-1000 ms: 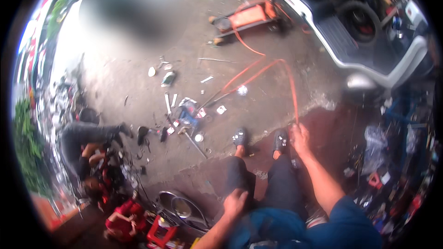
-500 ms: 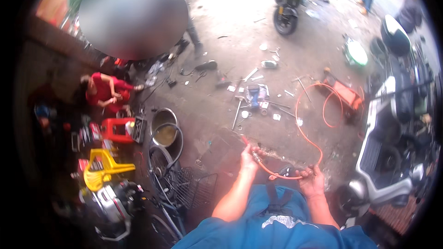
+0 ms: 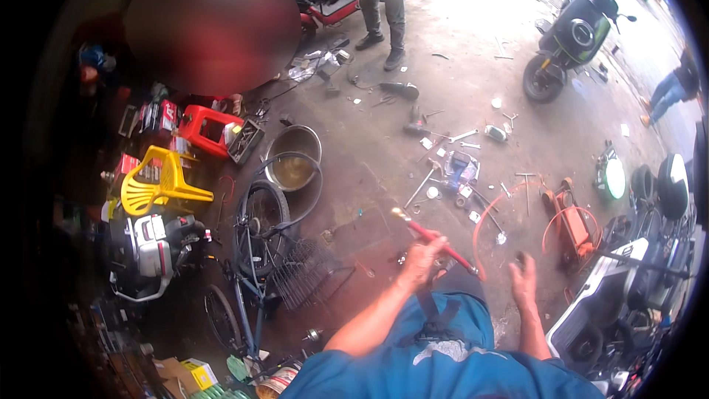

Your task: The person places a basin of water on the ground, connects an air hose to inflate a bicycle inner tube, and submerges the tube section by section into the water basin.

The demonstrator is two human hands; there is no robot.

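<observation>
1. Clutter at far left: yellow plastic chair [image 3: 159, 183], red stool [image 3: 209, 129], small engine [image 3: 151, 247]; none of it touched.
2. Left of centre: loose tyre [image 3: 260, 216], metal basin [image 3: 294, 160] and wire basket [image 3: 310, 281] on the concrete floor [image 3: 413, 52], all apart from the hands.
3. Left hand [image 3: 422, 258], near centre: fingers curled shut around a red air-hose nozzle [image 3: 432, 236], brass tip pointing up and left, away from the body.
4. Orange hose [image 3: 491, 210] running from the nozzle in a loop to the right, toward the orange floor jack [image 3: 569, 222]; hose in hand but, judging by the free tip, not yet applied to anything.
5. Scattered wrenches [image 3: 461, 135] further off, untouched.
6. Right hand [image 3: 523, 279], near right: fingers spread loosely, holding nothing, just beside the hose without clear contact.
7. Far right: white scooter [image 3: 620, 281] parked, black scooter [image 3: 572, 29] further away.
</observation>
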